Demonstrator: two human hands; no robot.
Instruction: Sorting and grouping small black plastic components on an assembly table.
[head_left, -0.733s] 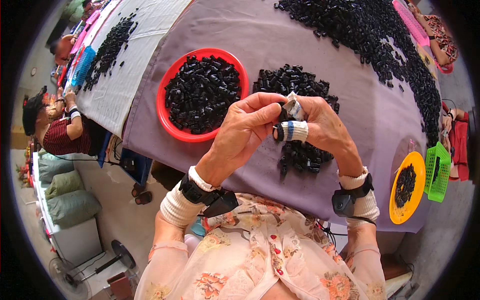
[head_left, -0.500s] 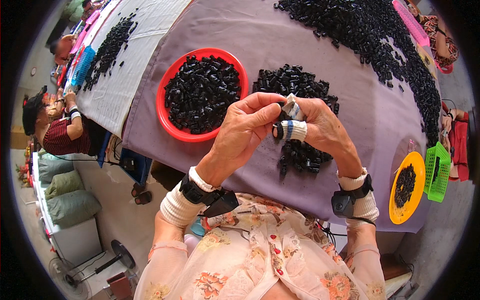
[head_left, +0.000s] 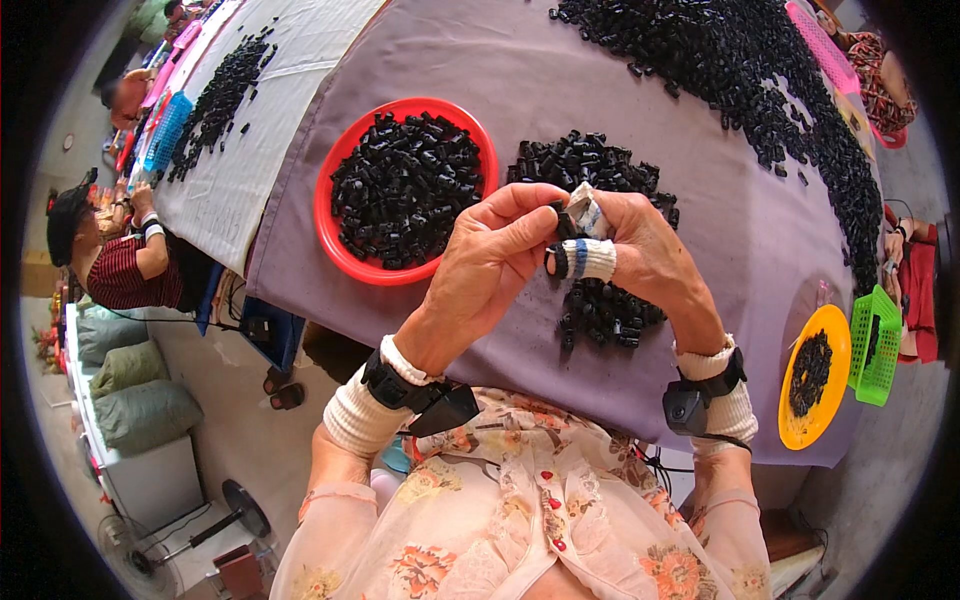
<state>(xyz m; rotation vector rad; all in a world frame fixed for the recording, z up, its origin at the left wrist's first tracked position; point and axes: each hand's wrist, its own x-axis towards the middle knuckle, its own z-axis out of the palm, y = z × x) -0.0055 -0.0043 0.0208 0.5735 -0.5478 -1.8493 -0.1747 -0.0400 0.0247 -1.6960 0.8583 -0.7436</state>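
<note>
Over the purple-grey cloth my two hands meet. My left hand [head_left: 485,255] is closed, thumb and index finger pinching a small black plastic part [head_left: 562,222]. My right hand [head_left: 648,248] is closed against the same part from the other side; white cloth wraps cover its thumb and index finger, and its other fingers are mostly hidden. Beneath and behind the right hand lies a heap of black plastic parts [head_left: 585,160]. To the left of my hands stands a red round basin [head_left: 325,225] filled with similar black parts [head_left: 405,185].
A large spread of black parts [head_left: 700,60] covers the far right of the table. At the right edge sit a yellow plate [head_left: 830,425] with small black bits and a green basket [head_left: 872,385]. Across the left table, a person in a striped top [head_left: 125,270] works.
My hands stay almost in place. The cloth-wrapped right index finger has shifted slightly, and more of the black part shows between the fingertips.
</note>
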